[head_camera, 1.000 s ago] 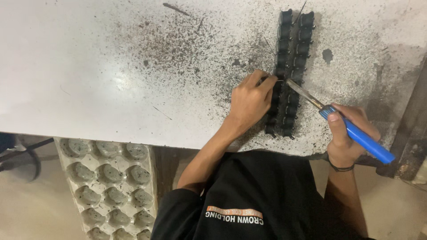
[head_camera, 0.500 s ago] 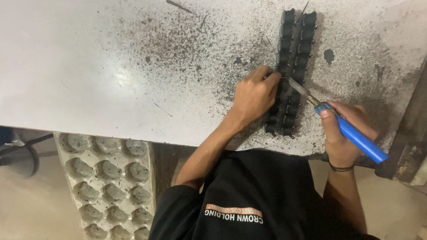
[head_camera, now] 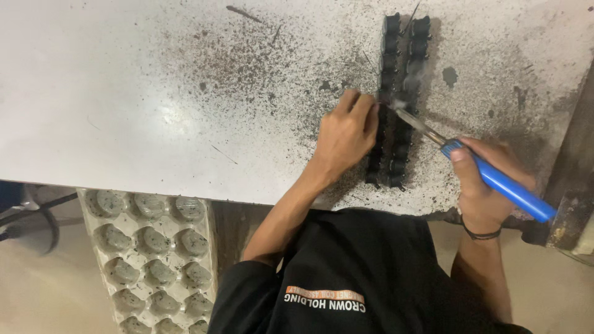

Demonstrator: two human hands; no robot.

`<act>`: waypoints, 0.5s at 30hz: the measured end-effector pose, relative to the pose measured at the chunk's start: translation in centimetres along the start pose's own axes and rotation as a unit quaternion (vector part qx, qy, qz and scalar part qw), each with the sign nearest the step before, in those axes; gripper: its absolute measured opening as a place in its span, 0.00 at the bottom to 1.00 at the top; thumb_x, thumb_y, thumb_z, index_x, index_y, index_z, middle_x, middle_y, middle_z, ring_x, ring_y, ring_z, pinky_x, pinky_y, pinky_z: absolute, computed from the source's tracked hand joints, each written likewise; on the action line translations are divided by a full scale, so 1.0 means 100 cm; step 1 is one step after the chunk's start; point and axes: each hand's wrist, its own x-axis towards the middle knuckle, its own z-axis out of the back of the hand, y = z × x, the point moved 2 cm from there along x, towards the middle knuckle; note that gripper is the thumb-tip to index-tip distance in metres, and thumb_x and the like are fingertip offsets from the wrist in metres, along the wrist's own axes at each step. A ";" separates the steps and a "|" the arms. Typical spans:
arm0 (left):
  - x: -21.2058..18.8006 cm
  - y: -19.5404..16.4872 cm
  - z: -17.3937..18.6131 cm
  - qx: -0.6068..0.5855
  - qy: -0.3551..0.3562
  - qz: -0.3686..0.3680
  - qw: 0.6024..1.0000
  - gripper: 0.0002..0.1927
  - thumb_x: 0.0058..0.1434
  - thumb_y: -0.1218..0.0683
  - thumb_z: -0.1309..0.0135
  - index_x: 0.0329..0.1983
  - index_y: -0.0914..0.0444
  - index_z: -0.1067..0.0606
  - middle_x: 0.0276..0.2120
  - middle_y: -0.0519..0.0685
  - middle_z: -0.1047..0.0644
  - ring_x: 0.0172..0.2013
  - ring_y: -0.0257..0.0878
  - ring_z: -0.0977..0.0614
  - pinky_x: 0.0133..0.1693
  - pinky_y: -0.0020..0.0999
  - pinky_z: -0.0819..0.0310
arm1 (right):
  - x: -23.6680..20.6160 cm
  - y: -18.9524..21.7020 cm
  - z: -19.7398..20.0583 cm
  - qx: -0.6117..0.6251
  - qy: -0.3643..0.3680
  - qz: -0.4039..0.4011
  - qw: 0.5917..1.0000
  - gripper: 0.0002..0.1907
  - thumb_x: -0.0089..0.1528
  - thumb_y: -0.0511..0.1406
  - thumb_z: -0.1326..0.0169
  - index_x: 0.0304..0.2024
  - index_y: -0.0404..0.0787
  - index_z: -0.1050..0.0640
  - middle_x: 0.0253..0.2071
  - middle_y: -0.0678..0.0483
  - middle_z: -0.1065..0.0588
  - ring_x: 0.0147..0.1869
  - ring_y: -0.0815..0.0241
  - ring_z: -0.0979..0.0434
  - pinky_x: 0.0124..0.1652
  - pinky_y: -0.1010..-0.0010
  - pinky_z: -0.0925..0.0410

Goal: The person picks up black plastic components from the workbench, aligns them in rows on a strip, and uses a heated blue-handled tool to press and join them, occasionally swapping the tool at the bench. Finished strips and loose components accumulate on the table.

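I am pressing my left hand point(head_camera: 346, 133), fingers together, onto the black strip of parts point(head_camera: 396, 99), which is lying just beyond my fingertips. My right hand point(head_camera: 489, 185) is clamping the blue-handled iron point(head_camera: 495, 179), tip touching the strip. The moulded tray point(head_camera: 148, 253) below is holding grey lumps in its pockets.

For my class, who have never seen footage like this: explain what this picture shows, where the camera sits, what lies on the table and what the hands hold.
The camera sits on a person's head and looks down at their own two bare hands. On the speckled white table lie two rows of small black parts. The left hand rests on those rows. The right hand grips a blue-handled tool whose metal tip touches the parts. Below the table edge stands a pale moulded tray with round pockets.
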 end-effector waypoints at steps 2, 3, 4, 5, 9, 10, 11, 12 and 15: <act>-0.010 0.002 0.015 0.004 -0.024 -0.015 1.000 0.07 0.64 0.62 0.44 0.45 0.66 0.24 0.40 0.54 0.24 0.31 0.48 0.17 0.31 0.40 0.19 | -0.007 -0.007 0.001 0.056 -0.024 -0.028 0.998 0.11 0.72 0.34 0.36 0.50 0.30 0.18 0.44 0.48 0.20 0.44 0.62 0.21 0.44 0.77 0.31; -0.016 0.002 0.022 0.016 -0.037 -0.049 0.998 0.11 0.63 0.62 0.45 0.49 0.66 0.25 0.40 0.53 0.25 0.32 0.48 0.17 0.33 0.39 0.19 | -0.013 -0.010 0.001 0.063 -0.027 -0.032 0.997 0.11 0.72 0.34 0.36 0.50 0.30 0.18 0.43 0.48 0.20 0.44 0.62 0.21 0.45 0.77 0.31; -0.021 0.002 0.025 0.028 -0.050 -0.083 0.995 0.15 0.62 0.63 0.46 0.53 0.65 0.25 0.41 0.53 0.26 0.34 0.48 0.17 0.35 0.39 0.19 | -0.018 -0.013 0.000 0.071 -0.030 -0.036 0.996 0.11 0.73 0.34 0.37 0.50 0.30 0.18 0.43 0.48 0.20 0.44 0.62 0.21 0.45 0.77 0.31; -0.024 0.004 0.024 0.028 -0.019 -0.071 0.997 0.15 0.61 0.63 0.44 0.52 0.65 0.23 0.41 0.53 0.25 0.32 0.47 0.17 0.32 0.39 0.20 | -0.023 -0.015 0.000 0.057 -0.026 -0.031 0.998 0.11 0.73 0.34 0.37 0.50 0.30 0.18 0.43 0.48 0.20 0.44 0.62 0.21 0.45 0.76 0.30; -0.033 0.009 0.014 0.016 0.049 -0.024 0.998 0.13 0.61 0.62 0.40 0.49 0.63 0.19 0.39 0.51 0.23 0.28 0.43 0.17 0.28 0.37 0.21 | -0.041 -0.021 0.004 0.015 -0.019 -0.009 1.000 0.12 0.73 0.35 0.38 0.51 0.30 0.18 0.43 0.48 0.20 0.43 0.61 0.24 0.44 0.76 0.33; -0.034 0.009 0.010 0.009 0.051 -0.016 0.999 0.11 0.63 0.62 0.40 0.49 0.63 0.19 0.39 0.50 0.22 0.28 0.42 0.17 0.28 0.36 0.21 | -0.044 -0.022 0.005 0.015 -0.019 -0.009 1.000 0.12 0.73 0.35 0.38 0.51 0.30 0.18 0.43 0.48 0.20 0.43 0.61 0.24 0.45 0.75 0.33; -0.034 0.008 0.008 0.011 0.041 -0.027 0.999 0.11 0.62 0.62 0.40 0.48 0.63 0.19 0.39 0.50 0.22 0.31 0.42 0.17 0.30 0.37 0.20 | -0.045 -0.022 0.004 0.031 -0.019 -0.017 0.999 0.13 0.72 0.35 0.38 0.52 0.30 0.18 0.44 0.48 0.20 0.44 0.61 0.24 0.46 0.75 0.33; -0.033 0.007 0.006 0.013 0.030 -0.039 0.999 0.11 0.61 0.62 0.40 0.47 0.63 0.19 0.40 0.50 0.22 0.33 0.43 0.17 0.32 0.37 0.20 | -0.046 -0.022 0.003 0.036 -0.020 -0.018 0.999 0.13 0.73 0.35 0.38 0.52 0.30 0.18 0.44 0.48 0.20 0.44 0.61 0.24 0.47 0.75 0.33; -0.029 0.005 0.001 0.032 0.023 -0.062 0.997 0.10 0.59 0.61 0.40 0.44 0.62 0.19 0.40 0.49 0.22 0.37 0.44 0.16 0.34 0.38 0.20 | -0.042 -0.019 -0.001 0.029 -0.022 -0.015 0.999 0.12 0.74 0.36 0.37 0.51 0.30 0.18 0.44 0.47 0.20 0.45 0.60 0.23 0.47 0.74 0.32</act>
